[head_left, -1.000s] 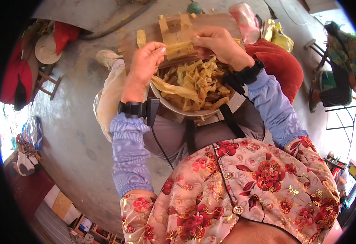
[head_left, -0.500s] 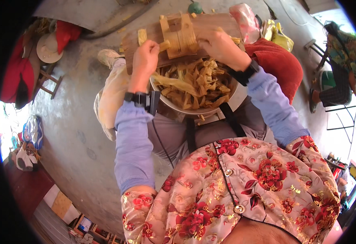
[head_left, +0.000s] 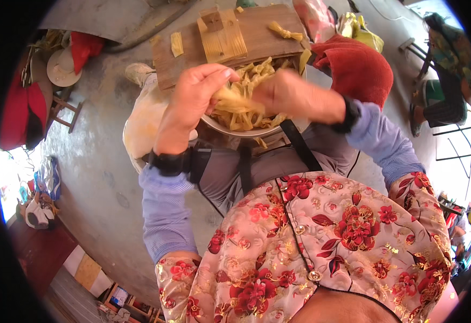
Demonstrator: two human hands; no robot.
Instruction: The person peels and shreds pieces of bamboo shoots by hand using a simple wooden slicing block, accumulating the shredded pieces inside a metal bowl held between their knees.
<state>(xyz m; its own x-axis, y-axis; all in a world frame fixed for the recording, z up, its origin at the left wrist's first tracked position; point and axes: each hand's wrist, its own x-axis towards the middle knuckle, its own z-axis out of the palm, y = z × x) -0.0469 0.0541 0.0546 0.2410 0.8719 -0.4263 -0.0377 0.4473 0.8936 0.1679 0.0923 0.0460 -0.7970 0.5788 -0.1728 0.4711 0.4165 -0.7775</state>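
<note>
A round metal basin [head_left: 230,131] sits between my knees, full of yellowish dried strips [head_left: 270,70] that look like corn husks. Over it, my left hand [head_left: 195,99] is closed with thumb and fingers pinching a pale yellow husk strip [head_left: 234,101]. My right hand [head_left: 294,97] is curled close to the strip's other end; motion smears its fingers, so its grip is unclear. Beyond the basin lies a brown wooden board [head_left: 267,51], bearing a lighter wooden block [head_left: 222,43] with a notch. A knotted husk piece [head_left: 285,31] rests on the board's right side, a small yellow piece [head_left: 176,44] on its left.
A red cloth [head_left: 356,67] covers my right knee, a pale cloth [head_left: 148,118] my left. Plastic bags [head_left: 362,32] lie beyond the red cloth. Another person [head_left: 453,75] sits at the far right. A stool [head_left: 63,110] with red items stands on the left.
Both hands have come back from the wooden block to over the basin. The left now pinches a husk strip there. A knotted husk piece now shows on the board's right side.
</note>
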